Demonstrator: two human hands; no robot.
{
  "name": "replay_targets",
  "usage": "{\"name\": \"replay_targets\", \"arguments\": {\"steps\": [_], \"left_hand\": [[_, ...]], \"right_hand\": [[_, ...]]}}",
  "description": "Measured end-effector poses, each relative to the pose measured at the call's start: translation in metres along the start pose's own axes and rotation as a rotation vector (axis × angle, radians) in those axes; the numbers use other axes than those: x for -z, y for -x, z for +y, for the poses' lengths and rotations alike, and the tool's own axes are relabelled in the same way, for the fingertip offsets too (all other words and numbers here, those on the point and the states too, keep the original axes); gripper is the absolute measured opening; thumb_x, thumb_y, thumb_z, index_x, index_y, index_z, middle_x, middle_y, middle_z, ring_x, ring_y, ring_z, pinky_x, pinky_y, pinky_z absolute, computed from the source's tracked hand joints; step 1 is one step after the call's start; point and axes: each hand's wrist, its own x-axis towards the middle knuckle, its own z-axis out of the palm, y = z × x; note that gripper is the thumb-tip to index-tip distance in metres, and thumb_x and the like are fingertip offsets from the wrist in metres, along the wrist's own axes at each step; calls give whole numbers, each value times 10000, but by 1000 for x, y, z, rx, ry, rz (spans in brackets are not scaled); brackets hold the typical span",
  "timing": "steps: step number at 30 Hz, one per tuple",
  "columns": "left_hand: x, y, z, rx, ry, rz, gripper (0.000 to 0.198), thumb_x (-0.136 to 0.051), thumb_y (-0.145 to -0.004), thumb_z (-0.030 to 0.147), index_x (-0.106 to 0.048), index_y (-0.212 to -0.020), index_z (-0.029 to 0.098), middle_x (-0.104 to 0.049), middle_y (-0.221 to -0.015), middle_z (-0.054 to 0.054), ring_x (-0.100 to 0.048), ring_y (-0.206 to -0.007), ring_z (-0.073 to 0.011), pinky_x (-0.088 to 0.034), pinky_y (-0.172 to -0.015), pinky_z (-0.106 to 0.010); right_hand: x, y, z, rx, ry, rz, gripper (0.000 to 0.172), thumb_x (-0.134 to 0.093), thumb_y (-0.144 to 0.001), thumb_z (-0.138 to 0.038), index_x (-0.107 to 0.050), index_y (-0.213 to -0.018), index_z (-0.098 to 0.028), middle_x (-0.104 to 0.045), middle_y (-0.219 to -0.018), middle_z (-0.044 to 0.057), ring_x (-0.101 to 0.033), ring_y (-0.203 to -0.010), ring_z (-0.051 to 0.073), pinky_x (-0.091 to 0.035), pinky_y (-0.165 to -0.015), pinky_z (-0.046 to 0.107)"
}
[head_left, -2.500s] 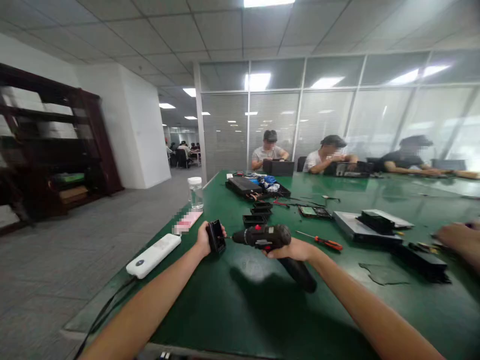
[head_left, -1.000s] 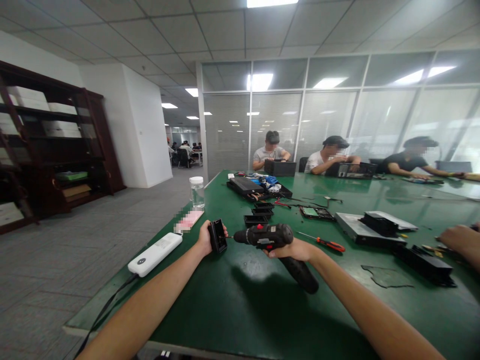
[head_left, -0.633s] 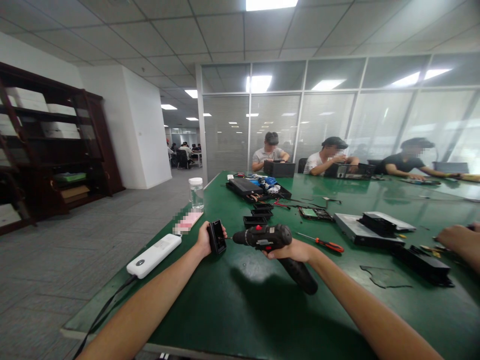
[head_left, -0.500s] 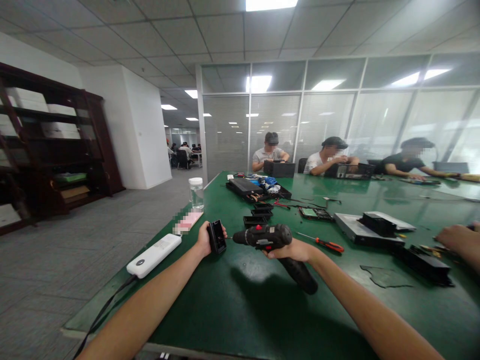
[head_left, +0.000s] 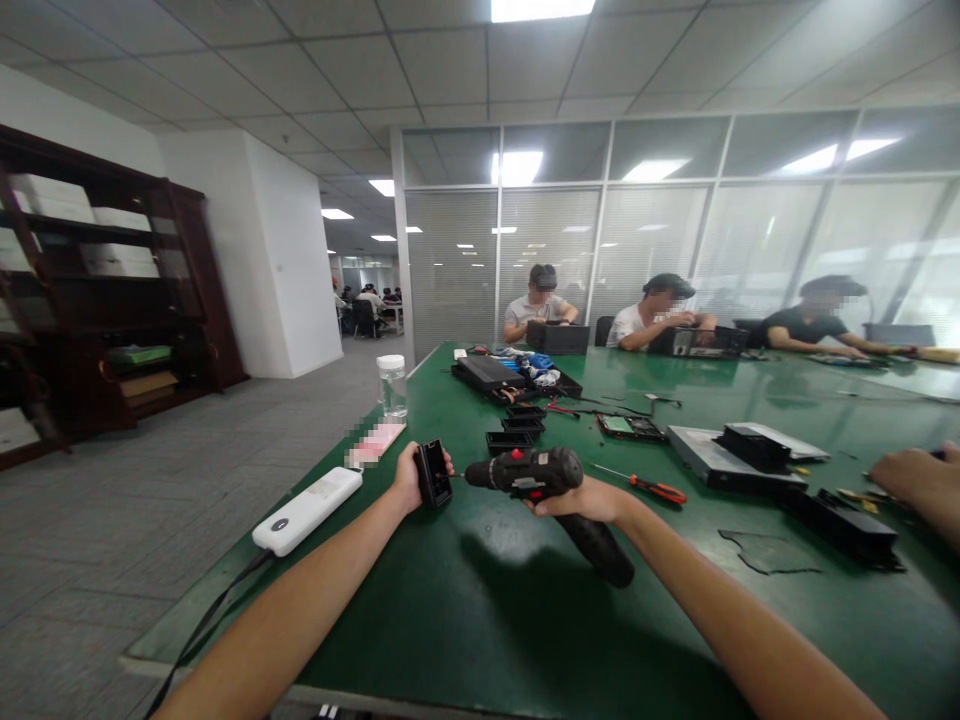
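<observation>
My left hand (head_left: 409,478) is closed around a small black rectangular case (head_left: 434,474), held upright with its open-looking face turned right. In my right hand (head_left: 589,499) is a black cordless drill (head_left: 529,472) with red buttons, lying on its side in the air, its grip slanting down to the right. The drill's bit points left and reaches the face of the case; whether it touches a screw is too small to tell. Just behind the drill, several similar black cases (head_left: 510,441) stand in a row on the green table (head_left: 420,620).
An orange-handled screwdriver (head_left: 658,489) lies right of the drill. Farther right are metal drives (head_left: 724,462), a black bracket (head_left: 844,530) and a co-worker's hand (head_left: 911,485). A white power bank (head_left: 309,511) and a clear jar (head_left: 392,388) stand along the left edge. Three people sit opposite.
My hands, the case and the drill stay almost in place. Across the table, the person at far right has shifted an arm slightly.
</observation>
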Motion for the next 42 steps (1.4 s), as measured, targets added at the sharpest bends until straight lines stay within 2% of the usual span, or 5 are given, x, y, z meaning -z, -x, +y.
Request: {"name": "replay_targets", "arguments": {"steps": [4, 11, 17, 26, 42], "left_hand": [[-1, 1, 0, 23, 30, 19, 391, -291, -710, 377, -543, -706, 78, -557, -630, -113, -540, -552, -200, -421, -559, -356], [-1, 0, 0, 5, 2, -19, 389, -294, -705, 374, -543, -702, 75, -557, -634, -115, -539, -547, -200, -420, -569, -362], [-2, 1, 1, 15, 12, 22, 399, -286, -710, 382, -542, -696, 76, -553, -617, -112, -540, -540, -198, -421, -553, -355], [4, -3, -1, -15, -14, -40, 393, -292, -704, 384, -543, -702, 81, -558, -636, -111, -540, -550, -198, -422, -555, -352], [4, -3, 0, -2, -27, -57, 401, -299, -698, 383, -545, -706, 67, -557, -658, -123, -544, -567, -206, -418, -591, -368]], "right_hand": [[0, 0, -3, 5, 2, -18, 226, -546, -634, -240, -520, -823, -118, -502, -751, 16, -455, -710, 116, -367, -688, 252], [-1, 1, -6, 15, 2, -22, 224, -540, -640, -232, -515, -831, -117, -497, -755, 14, -450, -712, 113, -362, -693, 248], [0, 1, -4, -12, 26, -8, 236, -543, -636, -251, -521, -829, -117, -501, -742, 15, -450, -690, 111, -369, -666, 241], [-1, 1, 1, -15, 1, 15, 252, -545, -640, -264, -524, -849, -126, -515, -751, 13, -463, -689, 111, -372, -679, 249], [0, 2, 1, -11, 38, 10, 237, -536, -651, -254, -519, -848, -124, -508, -761, 16, -461, -701, 112, -376, -674, 243]]}}
